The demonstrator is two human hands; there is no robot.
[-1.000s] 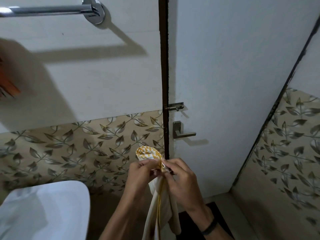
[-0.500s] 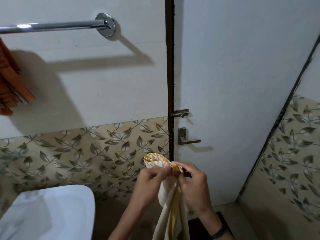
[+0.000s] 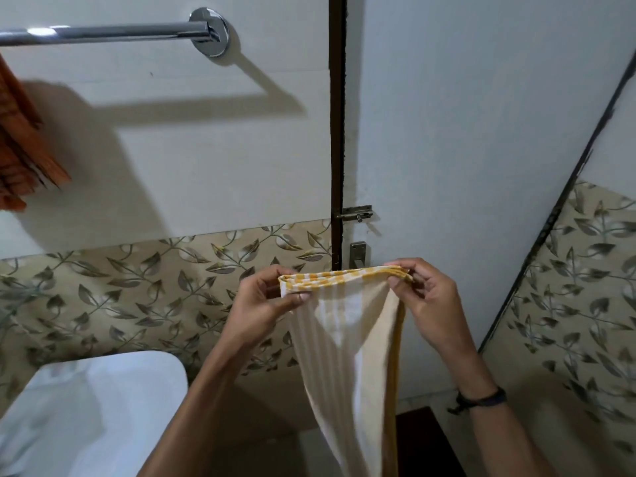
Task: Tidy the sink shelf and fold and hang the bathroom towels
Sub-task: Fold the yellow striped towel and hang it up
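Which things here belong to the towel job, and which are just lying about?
Part of the job: cream towel, pinched at its checked top edge by the left hand and right hand; chrome towel rail; orange towel hanging at the left edge.
Just there: white fixture, door bolt, door handle, dark mat.

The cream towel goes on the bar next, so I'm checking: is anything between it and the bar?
Nothing visible. The left hand and right hand pinch the cream towel below the towel bar; only bare wall lies between. An orange towel hangs far left.
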